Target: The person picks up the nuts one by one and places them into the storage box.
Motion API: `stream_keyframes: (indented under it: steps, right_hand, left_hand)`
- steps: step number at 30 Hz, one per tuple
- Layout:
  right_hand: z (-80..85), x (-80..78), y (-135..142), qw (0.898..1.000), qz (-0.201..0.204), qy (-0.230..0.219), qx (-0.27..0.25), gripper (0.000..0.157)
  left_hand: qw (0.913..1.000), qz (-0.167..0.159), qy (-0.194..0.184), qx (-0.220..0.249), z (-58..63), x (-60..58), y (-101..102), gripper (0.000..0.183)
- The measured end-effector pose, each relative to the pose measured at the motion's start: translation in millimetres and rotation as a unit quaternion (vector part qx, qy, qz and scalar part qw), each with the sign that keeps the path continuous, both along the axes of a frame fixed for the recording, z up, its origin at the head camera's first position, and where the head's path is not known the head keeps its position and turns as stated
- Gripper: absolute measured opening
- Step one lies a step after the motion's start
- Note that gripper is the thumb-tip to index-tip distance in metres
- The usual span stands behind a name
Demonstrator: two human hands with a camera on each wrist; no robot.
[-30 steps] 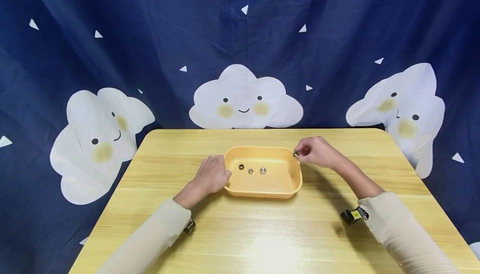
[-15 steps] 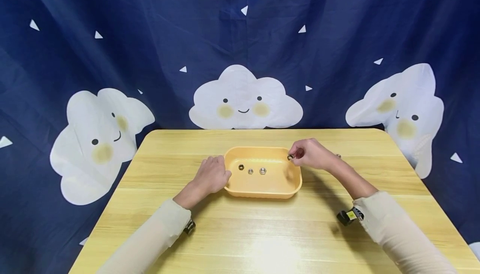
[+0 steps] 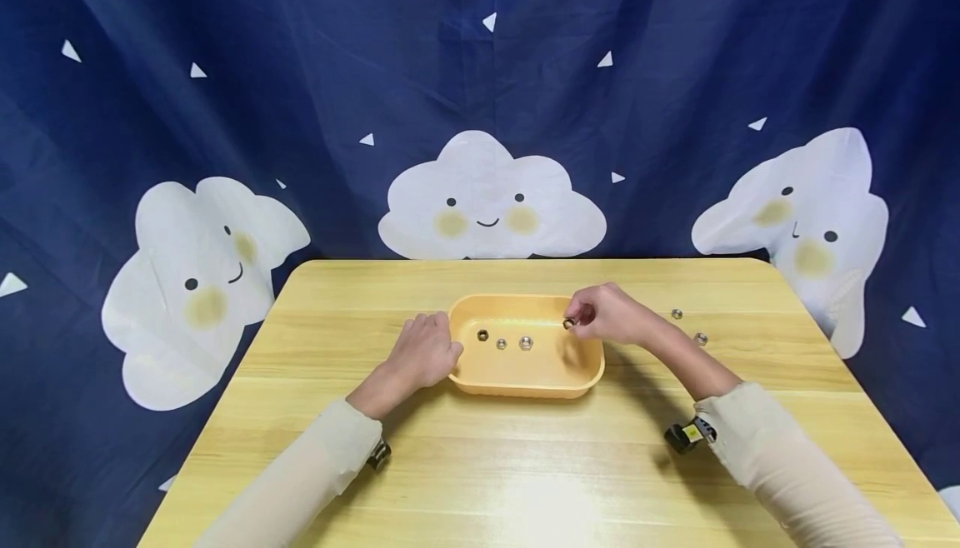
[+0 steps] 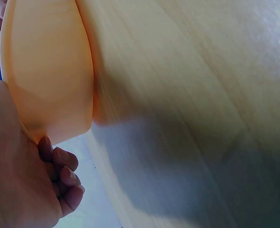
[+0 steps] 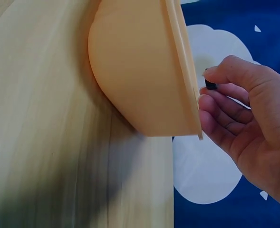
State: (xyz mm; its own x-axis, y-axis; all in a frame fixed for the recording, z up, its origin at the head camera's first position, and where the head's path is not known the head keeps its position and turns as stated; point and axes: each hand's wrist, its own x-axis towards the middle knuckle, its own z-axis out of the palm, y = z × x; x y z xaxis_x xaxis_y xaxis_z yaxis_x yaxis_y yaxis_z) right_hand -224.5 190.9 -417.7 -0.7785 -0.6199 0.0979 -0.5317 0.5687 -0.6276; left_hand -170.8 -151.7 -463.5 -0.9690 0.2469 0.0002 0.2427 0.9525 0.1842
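A shallow orange plastic tray sits on the table, holding a dark hex nut, a small silver nut and a larger silver nut in a row. My left hand grips the tray's left end, thumb over the rim and fingers curled on the outside. Between thumb and fingertips, my right hand pinches another dark nut over the tray's right part. In the right wrist view this nut shows as a small dark piece just past the rim.
Two silver nuts lie on the wooden table beyond the right forearm: one farther back, one nearer. A blue curtain with white clouds hangs behind the table's back edge.
My right hand has moved left from the tray's right rim to over its inside, still pinching the dark nut. Two silver nuts have come into sight beyond the forearm. The left hand has stayed put.
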Motion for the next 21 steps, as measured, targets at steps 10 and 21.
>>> stream_keyframes:
  steps: [10,21]
  right_hand:
    - [-2.9,0.8,-10.6,0.999,0.037,0.004,0.008,0.014]
    - [-8.1,-0.4,-17.5,0.998,0.050,-0.026,0.022,0.015]
  left_hand:
    - [1.0000,-0.001,0.001,0.000,-0.1,-0.4,-0.8,0.025]
    - [1.0000,0.000,0.000,0.000,0.1,0.6,-0.2,0.026]
